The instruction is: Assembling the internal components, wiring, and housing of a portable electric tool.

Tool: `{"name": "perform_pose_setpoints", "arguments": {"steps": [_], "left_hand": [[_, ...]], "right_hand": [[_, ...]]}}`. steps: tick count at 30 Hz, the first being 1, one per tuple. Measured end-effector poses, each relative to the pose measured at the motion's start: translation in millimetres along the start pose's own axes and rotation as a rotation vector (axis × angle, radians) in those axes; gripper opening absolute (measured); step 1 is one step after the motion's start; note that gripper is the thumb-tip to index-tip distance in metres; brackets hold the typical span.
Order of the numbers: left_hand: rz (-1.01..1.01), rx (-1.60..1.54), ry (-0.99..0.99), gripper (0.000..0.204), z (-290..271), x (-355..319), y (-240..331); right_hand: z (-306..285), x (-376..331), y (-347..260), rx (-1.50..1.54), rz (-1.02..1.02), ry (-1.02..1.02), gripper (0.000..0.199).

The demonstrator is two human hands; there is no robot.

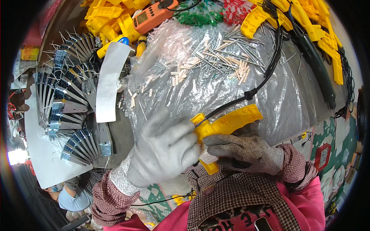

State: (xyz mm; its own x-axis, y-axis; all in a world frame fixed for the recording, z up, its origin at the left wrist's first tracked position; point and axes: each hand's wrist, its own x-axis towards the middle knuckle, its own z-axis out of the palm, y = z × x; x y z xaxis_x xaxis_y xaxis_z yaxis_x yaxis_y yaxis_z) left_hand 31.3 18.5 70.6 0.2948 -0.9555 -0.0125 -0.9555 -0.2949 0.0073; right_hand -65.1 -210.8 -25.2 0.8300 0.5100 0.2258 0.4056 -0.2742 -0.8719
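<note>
In front of me is a yellow plastic housing half (pixel 235 117), shaped like a tool handle, with a black cable (pixel 231 104) running into its upper left end. My right hand (pixel 244 154), in a grey glove with dark fingers, grips the housing from its right side. A pale piece (pixel 208 157) shows beside those fingertips. My left hand (pixel 163 150), in a light grey glove, is at the housing's left edge beside the cable end. Motion smears its partly curled fingers, so whether anything is between them is hidden.
Plastic sheeting (pixel 169 104) bears loose metal rods (pixel 246 50) and pale sticks. Fanned metal strips (pixel 77 146) and a white curved sheet (pixel 111 82) are at left. Yellow housings (pixel 111 19), an orange meter (pixel 152 17) and a black tool (pixel 316 65) lie behind. Another person's arm (pixel 71 188) shows lower left.
</note>
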Motion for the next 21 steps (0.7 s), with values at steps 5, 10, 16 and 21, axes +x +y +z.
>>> {"name": "perform_pose_setpoints", "arguments": {"steps": [5,10,16,21], "left_hand": [[0.110,0.060,-0.002,0.018,0,2,1],[0.092,-0.013,-0.017,0.022,-3,1,0],[-0.014,-0.146,-0.014,0.027,-2,-1,-6],[0.046,-0.175,-0.081,0.023,0,9,-1]], "right_hand": [[0,1,1,0.031,0.016,-0.019,0.060],[-1,2,4,-0.007,-0.006,-0.004,0.058],[-2,5,1,0.023,-0.023,-0.016,0.051],[-1,2,1,-0.052,-0.047,-0.032,0.051]]}}
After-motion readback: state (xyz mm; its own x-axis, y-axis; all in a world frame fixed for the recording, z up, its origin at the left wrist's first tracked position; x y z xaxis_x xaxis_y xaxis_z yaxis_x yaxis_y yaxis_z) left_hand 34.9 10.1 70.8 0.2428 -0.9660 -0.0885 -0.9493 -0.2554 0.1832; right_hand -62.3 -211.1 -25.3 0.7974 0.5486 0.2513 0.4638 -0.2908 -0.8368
